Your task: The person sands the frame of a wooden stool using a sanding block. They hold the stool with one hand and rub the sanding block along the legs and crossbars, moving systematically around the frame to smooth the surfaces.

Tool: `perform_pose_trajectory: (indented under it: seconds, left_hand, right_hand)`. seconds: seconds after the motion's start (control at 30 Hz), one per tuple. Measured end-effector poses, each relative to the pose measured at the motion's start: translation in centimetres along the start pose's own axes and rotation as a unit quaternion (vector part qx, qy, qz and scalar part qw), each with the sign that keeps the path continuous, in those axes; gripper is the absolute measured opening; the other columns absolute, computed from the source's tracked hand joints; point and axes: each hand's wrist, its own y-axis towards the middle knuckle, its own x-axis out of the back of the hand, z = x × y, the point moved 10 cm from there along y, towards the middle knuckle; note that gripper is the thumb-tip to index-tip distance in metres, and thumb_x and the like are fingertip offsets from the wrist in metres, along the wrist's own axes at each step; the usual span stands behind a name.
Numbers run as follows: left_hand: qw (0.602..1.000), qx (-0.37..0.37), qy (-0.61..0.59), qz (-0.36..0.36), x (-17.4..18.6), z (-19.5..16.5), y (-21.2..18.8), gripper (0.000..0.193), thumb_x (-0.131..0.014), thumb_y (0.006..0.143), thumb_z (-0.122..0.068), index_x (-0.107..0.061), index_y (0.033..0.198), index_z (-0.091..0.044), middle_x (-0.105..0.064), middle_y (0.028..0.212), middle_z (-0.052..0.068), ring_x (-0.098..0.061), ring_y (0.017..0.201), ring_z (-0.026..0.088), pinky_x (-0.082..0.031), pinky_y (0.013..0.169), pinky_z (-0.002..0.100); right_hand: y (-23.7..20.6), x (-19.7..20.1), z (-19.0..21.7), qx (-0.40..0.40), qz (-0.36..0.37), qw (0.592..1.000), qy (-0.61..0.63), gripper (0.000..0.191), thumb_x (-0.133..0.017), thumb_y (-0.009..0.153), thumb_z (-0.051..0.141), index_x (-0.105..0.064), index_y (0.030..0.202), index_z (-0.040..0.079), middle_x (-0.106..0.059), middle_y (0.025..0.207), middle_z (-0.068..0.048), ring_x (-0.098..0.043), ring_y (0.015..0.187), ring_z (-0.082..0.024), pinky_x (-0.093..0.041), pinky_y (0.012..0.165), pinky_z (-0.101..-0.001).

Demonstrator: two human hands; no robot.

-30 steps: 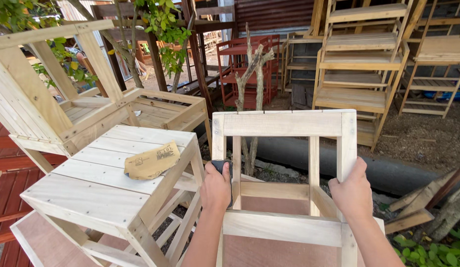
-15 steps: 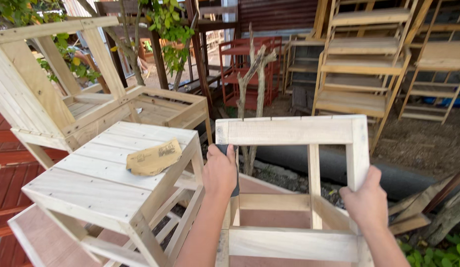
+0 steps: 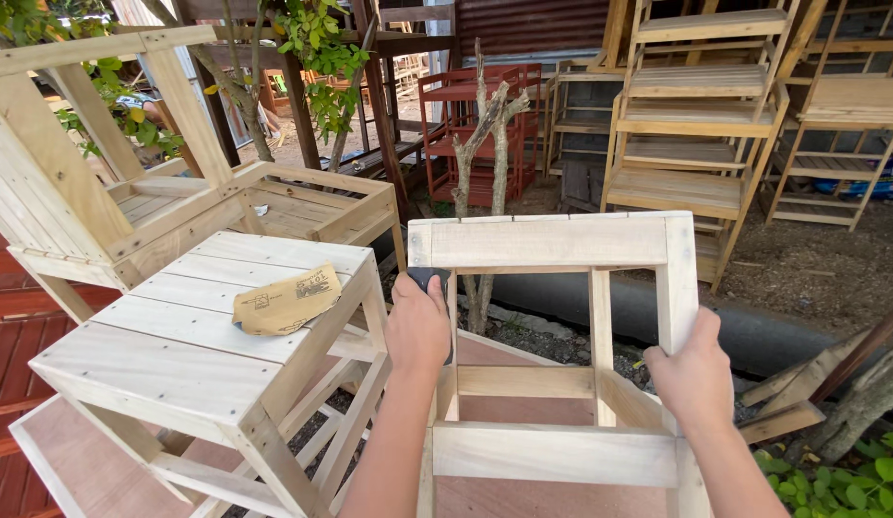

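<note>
Head view, one frame, outdoor wood yard; item one: unfinished pale wooden stool frame (image 3: 561, 245), held upright in front of the person, top rail level, legs and cross rails below, a centre upright between them; left hand (image 3: 417, 331) closed around the frame's left leg just under the top rail, fingers wrapped behind the wood, a small dark object (image 3: 429, 279) showing above the knuckles, its kind not clear; right hand (image 3: 694, 369) gripping the right leg lower down, thumb on the front face, fingers curled round the back; item two: finished slatted wooden table (image 3: 178, 336) just left of the frame, standing on a reddish plywood sheet (image 3: 82, 470); item three: folded sheet of tan sandpaper (image 3: 288, 299) lying on the table top near its right edge, apart from both hands; item four: pale wooden chair (image 3: 101, 182) behind the table, slanted back and broad armrests; item five: stacked wooden shelf units (image 3: 696, 125) along the far side; red painted rack (image 3: 465, 115) behind a bare tree trunk (image 3: 485, 153); black pipe (image 3: 581, 302) on the ground beyond the frame.
</note>
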Motion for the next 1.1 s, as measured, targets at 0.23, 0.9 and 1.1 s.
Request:
perform_pose_trajectory:
  seconds: [0.23, 0.9, 1.1]
  left_hand:
    - [0.998, 0.036, -0.012, 0.049, -0.2, 1.1, -2.1, 0.049, -0.042, 0.106, -0.040, -0.043, 0.132, 0.001, -0.066, 0.117, 0.028, -0.067, 0.098, 0.049, -0.051, 0.083, 0.058]
    - [0.993, 0.090, -0.005, 0.072, -0.4, 1.4, -0.5, 0.041, -0.040, 0.106, -0.041, -0.045, 0.122, -0.004, -0.069, 0.112, 0.028, -0.067, 0.102, 0.048, -0.050, 0.088, 0.058]
    - [0.995, 0.067, 0.027, 0.065, 0.3, 0.5, -0.5, 0.040, -0.041, 0.106, -0.038, -0.046, 0.122, -0.002, -0.067, 0.116, 0.026, -0.067, 0.102, 0.048, -0.052, 0.087, 0.056]
  right_hand:
    - [-0.3, 0.0, 0.0, -0.015, 0.006, 1.000, 0.002, 0.070, -0.072, 0.082, 0.017, -0.038, 0.141, 0.006, -0.068, 0.114, -0.035, -0.067, 0.104, -0.052, -0.055, 0.091, -0.0547]
    - [-0.5, -0.6, -0.3, -0.009, 0.005, 1.000, 0.024, 0.073, -0.073, 0.079, 0.017, -0.037, 0.143, 0.008, -0.068, 0.112, -0.035, -0.066, 0.105, -0.053, -0.053, 0.092, -0.0553]
    - [-0.8, -0.3, 0.1, 0.014, 0.002, 0.999, 0.034, 0.075, -0.071, 0.079, 0.016, -0.036, 0.145, 0.007, -0.068, 0.112, -0.035, -0.066, 0.105, -0.053, -0.053, 0.092, -0.0546]
